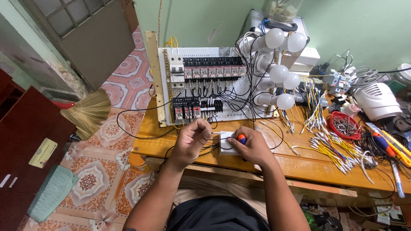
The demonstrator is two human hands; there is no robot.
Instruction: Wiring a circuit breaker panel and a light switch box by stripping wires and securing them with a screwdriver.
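The left hand (191,139) pinches a thin white wire (215,133) between closed fingers (205,133). The right hand (252,145) is closed around an orange-handled screwdriver (242,138), pressing on a small white switch box (227,143) on the near edge of the wooden tabletop (299,164). Just beyond stands a white perforated wiring panel (205,81) with relays, black wires and bulbs (280,72). Yellow wires (334,147) lie to the right.

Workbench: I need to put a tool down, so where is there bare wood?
Bare wood shows on the workbench left of the left hand, and along the front edge between the right hand and the yellow wires. The right end is crowded.
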